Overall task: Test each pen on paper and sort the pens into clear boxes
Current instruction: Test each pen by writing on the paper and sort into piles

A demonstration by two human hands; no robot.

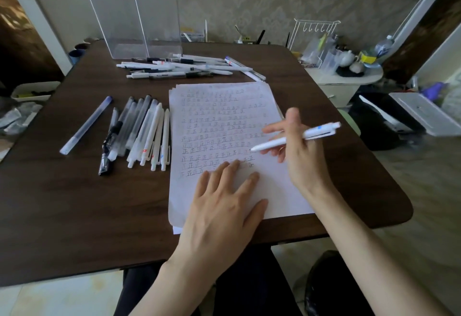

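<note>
Pen (274,142) pinched by right hand (305,166) slants over paper (279,191) near its right edge; left hand (224,206) lies flat on it.

Dim, soft daylight; wide-angle edge distortion.

White pen (296,137): click type with a blue mark near its clip end, held nearly level in the right hand (301,156), tip just above the paper (274,191). The paper is a loosely squared stack of white sheets on the worktop (74,203), its top sheet covered in rows of small written marks and its lower part under the flat left hand (224,206). Near pens (139,133): white and frosted, side by side left of the paper. Lone frosted pen (86,124): further left. Far pens (189,68): heaped crosswise beyond the paper. Clear boxes (132,11): upright behind them.
</note>
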